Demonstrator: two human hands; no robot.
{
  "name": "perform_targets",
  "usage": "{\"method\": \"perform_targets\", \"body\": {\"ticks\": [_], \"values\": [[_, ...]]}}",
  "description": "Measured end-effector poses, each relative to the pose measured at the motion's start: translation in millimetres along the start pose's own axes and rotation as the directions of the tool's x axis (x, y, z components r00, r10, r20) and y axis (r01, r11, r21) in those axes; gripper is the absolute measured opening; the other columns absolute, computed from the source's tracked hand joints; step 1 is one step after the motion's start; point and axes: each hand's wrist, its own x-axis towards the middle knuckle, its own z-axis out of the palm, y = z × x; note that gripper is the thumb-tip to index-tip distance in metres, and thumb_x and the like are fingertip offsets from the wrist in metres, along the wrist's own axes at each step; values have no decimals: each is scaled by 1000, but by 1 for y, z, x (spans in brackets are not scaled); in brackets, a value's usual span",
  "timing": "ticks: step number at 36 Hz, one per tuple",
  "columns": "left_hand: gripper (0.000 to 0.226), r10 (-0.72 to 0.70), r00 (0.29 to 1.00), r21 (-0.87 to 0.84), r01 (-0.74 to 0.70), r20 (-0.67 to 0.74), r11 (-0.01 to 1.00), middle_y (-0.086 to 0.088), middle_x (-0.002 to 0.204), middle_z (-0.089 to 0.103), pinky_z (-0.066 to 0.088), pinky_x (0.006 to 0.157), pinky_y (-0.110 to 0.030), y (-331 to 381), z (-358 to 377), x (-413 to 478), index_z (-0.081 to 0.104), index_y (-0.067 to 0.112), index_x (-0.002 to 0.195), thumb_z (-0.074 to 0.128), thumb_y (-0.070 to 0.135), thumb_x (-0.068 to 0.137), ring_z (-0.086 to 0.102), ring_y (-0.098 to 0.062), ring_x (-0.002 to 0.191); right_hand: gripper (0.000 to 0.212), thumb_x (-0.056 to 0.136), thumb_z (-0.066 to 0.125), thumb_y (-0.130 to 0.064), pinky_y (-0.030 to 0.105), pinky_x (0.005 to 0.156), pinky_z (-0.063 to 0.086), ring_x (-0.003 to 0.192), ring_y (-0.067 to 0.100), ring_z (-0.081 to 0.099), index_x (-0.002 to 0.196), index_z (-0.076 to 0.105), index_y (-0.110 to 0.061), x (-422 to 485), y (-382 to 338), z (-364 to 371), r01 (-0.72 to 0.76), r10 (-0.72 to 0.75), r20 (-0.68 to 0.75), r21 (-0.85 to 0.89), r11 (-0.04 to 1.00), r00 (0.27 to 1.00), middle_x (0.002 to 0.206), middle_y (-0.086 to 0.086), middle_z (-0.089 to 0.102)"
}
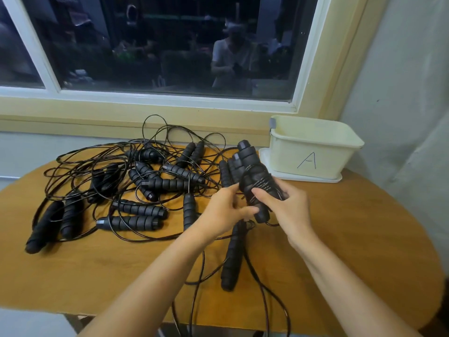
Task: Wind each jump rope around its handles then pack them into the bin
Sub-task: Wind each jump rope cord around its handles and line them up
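My right hand (pixel 289 205) grips a pair of black foam jump-rope handles (pixel 252 171) held together, with thin black cord wound several turns around their middle. My left hand (pixel 226 210) is at the bundle's lower end, its fingers curled against the handles and the cord there. A cream plastic bin (pixel 313 152) marked "A" stands on a white lid at the back right of the table, just beyond the bundle. A tangle of loose jump ropes (pixel 136 181) with black handles covers the left and middle of the round wooden table (pixel 364 239).
One more handle (pixel 232 261) lies under my left forearm, its cord trailing off the near table edge. The window sill and wall run close behind the table. A pale curtain hangs at the right.
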Motion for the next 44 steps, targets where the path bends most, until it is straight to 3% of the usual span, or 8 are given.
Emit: {"method": "perform_targets", "body": {"ticks": [4,8,14,22,27,30,35,44], "values": [[29,99,995,185,-95,-10,978,14,72,62,44,64,-11,0,-3,5,60,16,121,65,18,93,57,4,61,21,81,79,-20,22,70,55,87,8,72,97,73,-33,-3,0,-7,-86,85,13,153,984,996,90,-9,77],[28,173,985,344,-156,-19,926,4,100,69,50,87,-40,-4,-5,9,60,24,123,58,34,97,62,-10,87,16,85,75,-17,15,66,52,83,5,71,98,74,-24,-6,-3,-10,-150,149,23,247,957,989,90,-7,77],[48,250,960,333,-196,-129,922,25,106,66,43,100,-58,-8,-5,6,47,46,135,41,67,92,64,-9,108,31,75,73,-41,28,85,50,96,16,70,98,74,-21,-10,-3,-8,-247,243,52,322,914,969,92,-3,77],[49,106,974,-8,-110,-200,994,13,113,69,52,101,-36,-12,4,1,55,19,134,63,31,87,64,-3,112,21,88,64,-42,24,89,52,105,9,63,104,68,-31,-12,1,2,-152,153,-1,106,983,988,114,-4,65],[53,87,965,-29,-97,-249,995,-6,114,72,54,95,-30,-20,6,4,59,6,132,70,26,84,68,-8,105,74,99,56,-28,29,114,33,140,-1,32,141,9,-66,-9,5,5,28,-20,87,-91,995,996,156,-19,31],[54,98,961,-28,-109,-259,994,-5,109,73,50,90,-11,-24,3,6,61,4,129,75,21,80,64,12,90,73,103,47,-24,20,109,23,131,-20,15,143,-1,-63,-8,6,4,103,-57,216,-209,972,975,140,-47,9],[51,87,959,-28,-98,-270,995,-4,104,74,50,81,-7,-28,4,8,64,4,124,79,17,77,64,16,83,105,90,68,-37,51,120,24,148,8,18,139,-19,-67,-10,9,-1,92,15,382,-260,961,924,159,-26,4],[36,107,963,-36,-120,-247,992,38,61,59,45,75,-1,-30,20,11,68,30,107,78,9,80,60,22,77,122,86,67,-47,57,118,20,132,30,48,145,-38,-27,-18,20,11,296,-212,220,-834,466,952,160,14,23]]}}
